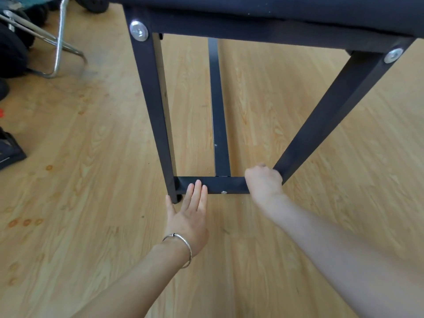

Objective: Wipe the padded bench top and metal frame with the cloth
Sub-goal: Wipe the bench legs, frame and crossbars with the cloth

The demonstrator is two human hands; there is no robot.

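The bench's black padded top [275,8] runs along the upper edge of the view. Below it stands the black metal frame [151,99], with two slanted legs, a centre rail and a low crossbar [229,183] near the floor. My left hand [190,214], with a silver bangle on the wrist, lies flat with straight fingers, and its fingertips touch the left part of the crossbar. My right hand [263,182] is curled round the corner where the crossbar meets the right leg [332,106]. No cloth shows in either hand.
Light wood-pattern floor [91,180] lies all around the bench. A chrome tube frame [57,42] and dark round weights [11,49] sit at the upper left. A dark box [9,150] lies at the left edge.
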